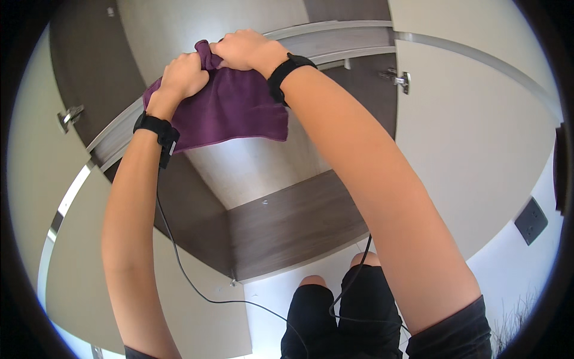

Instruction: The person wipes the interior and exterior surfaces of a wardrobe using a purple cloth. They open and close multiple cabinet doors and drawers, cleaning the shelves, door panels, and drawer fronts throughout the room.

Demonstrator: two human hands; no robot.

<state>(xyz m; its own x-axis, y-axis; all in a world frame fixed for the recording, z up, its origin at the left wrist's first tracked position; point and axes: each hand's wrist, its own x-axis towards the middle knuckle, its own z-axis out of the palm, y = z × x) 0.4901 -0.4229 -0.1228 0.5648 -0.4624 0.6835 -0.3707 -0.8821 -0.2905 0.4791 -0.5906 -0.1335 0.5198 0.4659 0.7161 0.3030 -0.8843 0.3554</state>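
A purple cloth (230, 110) hangs from both my hands, its upper edge bunched and twisted between them. My left hand (184, 76) is closed round the bunched cloth on the left. Close beside it, a little higher and to the right, my right hand (244, 50) grips the other part of the bunch. The loose part of the cloth drapes down in front of an open cabinet (287, 215). Folds of the cloth hide some of my fingertips.
Open cabinet doors stand at the left (78, 251) and right (472, 131), with metal hinges (402, 80). A pale rail (335, 45) crosses the cabinet. Black cables (197, 293) hang from the black wrist straps (156, 127). A dark wall socket (531, 221) is at the right.
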